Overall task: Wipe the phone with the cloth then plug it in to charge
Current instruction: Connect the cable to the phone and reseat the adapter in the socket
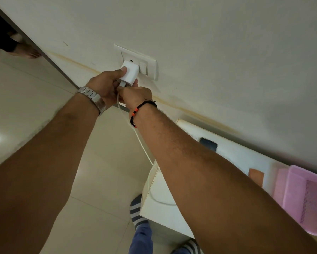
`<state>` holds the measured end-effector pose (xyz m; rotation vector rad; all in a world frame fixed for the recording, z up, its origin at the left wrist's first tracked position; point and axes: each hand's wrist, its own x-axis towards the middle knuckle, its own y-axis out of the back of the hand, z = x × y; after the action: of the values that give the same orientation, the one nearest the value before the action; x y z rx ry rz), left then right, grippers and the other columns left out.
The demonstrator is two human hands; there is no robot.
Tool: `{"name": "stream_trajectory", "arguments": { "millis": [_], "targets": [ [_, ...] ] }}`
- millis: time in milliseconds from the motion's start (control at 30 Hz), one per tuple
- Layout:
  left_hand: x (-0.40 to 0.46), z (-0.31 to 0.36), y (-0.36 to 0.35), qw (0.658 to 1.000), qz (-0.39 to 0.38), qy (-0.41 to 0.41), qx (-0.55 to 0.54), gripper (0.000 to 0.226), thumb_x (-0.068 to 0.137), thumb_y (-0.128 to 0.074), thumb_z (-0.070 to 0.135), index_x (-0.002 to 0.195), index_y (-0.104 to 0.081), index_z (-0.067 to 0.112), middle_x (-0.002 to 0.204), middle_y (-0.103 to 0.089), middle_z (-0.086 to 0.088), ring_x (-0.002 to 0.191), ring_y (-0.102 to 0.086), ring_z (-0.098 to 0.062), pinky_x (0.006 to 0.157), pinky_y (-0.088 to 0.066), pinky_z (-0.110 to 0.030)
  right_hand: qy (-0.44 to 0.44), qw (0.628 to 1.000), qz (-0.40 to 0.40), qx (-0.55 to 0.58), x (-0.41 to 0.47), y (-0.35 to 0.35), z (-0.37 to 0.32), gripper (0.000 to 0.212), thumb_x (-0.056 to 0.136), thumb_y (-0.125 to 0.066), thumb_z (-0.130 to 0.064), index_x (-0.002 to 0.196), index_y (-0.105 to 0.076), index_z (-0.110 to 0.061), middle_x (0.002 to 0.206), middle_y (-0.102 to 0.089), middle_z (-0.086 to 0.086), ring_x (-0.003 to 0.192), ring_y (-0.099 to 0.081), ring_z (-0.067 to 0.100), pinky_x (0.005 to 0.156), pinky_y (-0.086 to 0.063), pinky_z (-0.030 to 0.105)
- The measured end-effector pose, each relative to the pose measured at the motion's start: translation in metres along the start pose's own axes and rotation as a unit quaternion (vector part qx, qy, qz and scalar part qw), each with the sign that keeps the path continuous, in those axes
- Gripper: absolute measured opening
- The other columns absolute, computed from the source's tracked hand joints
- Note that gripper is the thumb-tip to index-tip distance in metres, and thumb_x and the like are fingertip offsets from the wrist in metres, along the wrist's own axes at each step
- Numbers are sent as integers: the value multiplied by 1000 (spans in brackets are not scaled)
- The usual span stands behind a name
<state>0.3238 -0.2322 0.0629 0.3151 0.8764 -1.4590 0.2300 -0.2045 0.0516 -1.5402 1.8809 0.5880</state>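
A white charger adapter [129, 72] sits against the wall socket plate [148, 66]. My left hand [106, 87] grips the adapter, thumb on top. My right hand [135, 96] pinches the white cable [141, 143] where its plug enters the adapter's rear. The cable runs down past my right arm onto the white table [163, 208]. The dark phone [208, 143] lies flat on the table by the wall, partly hidden behind my right forearm. A peach-coloured cloth [255, 176] lies further right on the table.
A pink plastic basket [304, 198] stands at the table's right end. My feet in striped socks [135, 209] stand on the tiled floor beside the table. Another person's bare foot [25, 50] is at the far left by the wall.
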Motion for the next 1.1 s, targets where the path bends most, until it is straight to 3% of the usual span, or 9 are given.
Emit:
{"name": "stream_trajectory", "arguments": {
  "millis": [267, 433, 533, 700, 767, 833, 900, 1000, 1100],
  "targets": [
    [3, -4, -2, 1000, -4, -6, 6, 35, 99, -63, 32, 119, -64, 4, 99, -80, -14, 92, -78, -24, 73, -64, -38, -5, 1000, 0, 18, 2, 6, -2, 51, 81, -76, -12, 130, -65, -20, 77, -62, -16, 95, -75, 28, 92, -62, 44],
    [1, -6, -4, 1000, 2, -9, 6, 34, 100, -62, 32, 120, -64, 5, 100, -79, -14, 93, -78, -24, 71, -64, -40, -12, 1000, -4, 20, 1, 8, -3, 46, 79, -76, -10, 123, -66, -16, 109, -76, 4, 94, -76, 31, 90, -62, 46],
    [1, -7, -5, 1000, 7, -11, 0, 35, 100, -62, 31, 122, -63, 5, 100, -79, -14, 94, -78, -25, 78, -64, -42, 0, 1000, -3, 13, 1, 8, -3, 42, 80, -75, -10, 121, -69, -13, 108, -77, 11, 93, -76, 32, 88, -63, 48],
    [-4, -7, -9, 1000, 4, -12, 16, 43, 100, -62, 35, 133, -60, 7, 111, -76, -14, 102, -74, -25, 92, -59, -44, 33, 998, -22, -58, -7, 21, -1, 43, 83, -77, -25, 125, -69, -22, 104, -78, 0, 92, -76, 22, 87, -63, 40],
    [-6, -8, -6, 999, 22, -21, 33, 51, 97, -67, 41, 134, -61, 7, 121, -73, -17, 107, -74, -28, 94, -59, -48, 23, 997, -30, -69, -9, 29, -5, 32, 82, -79, -33, 110, -75, -19, 104, -79, 1, 91, -75, 19, 87, -62, 38],
    [-9, -9, -6, 995, 78, -44, 47, 56, 87, -76, 49, 125, -67, 8, 117, -75, -17, 105, -75, -29, 91, -60, -50, 18, 995, -37, -86, -12, 42, -9, 20, 82, -79, -35, 85, -75, -16, 93, -79, 3, 86, -73, 17, 88, -62, 39],
    [-14, -11, -8, 973, 189, -101, 83, 46, 85, -77, 49, 103, -72, 7, 104, -77, -11, 93, -77, -23, 85, -63, -47, 25, 994, -41, -97, -12, 53, -9, 20, 85, -76, -32, 79, -73, -13, 85, -75, 1, 83, -70, 18, 91, -61, 42],
    [-31, -24, -10, 865, 352, -275, 229, 38, 91, -65, 41, 73, -62, 8, 77, -66, -14, 71, -63, -27, 76, -60, -46, 66, 994, -21, -86, -14, 70, -1, 24, 89, -68, -22, 94, -73, 1, 82, -65, 1, 79, -61, 17, 87, -59, 39],
    [-54, -50, -24, 814, 286, -387, 325, 26, 92, -62, 29, 92, -71, 4, 90, -72, -14, 84, -69, -29, 73, -58, -43, 137, 980, 8, -144, -18, 82, 2, 25, 92, -61, -18, 110, -75, -8, 98, -72, -5, 86, -65, 10, 81, -54, 24]
  ]
}}
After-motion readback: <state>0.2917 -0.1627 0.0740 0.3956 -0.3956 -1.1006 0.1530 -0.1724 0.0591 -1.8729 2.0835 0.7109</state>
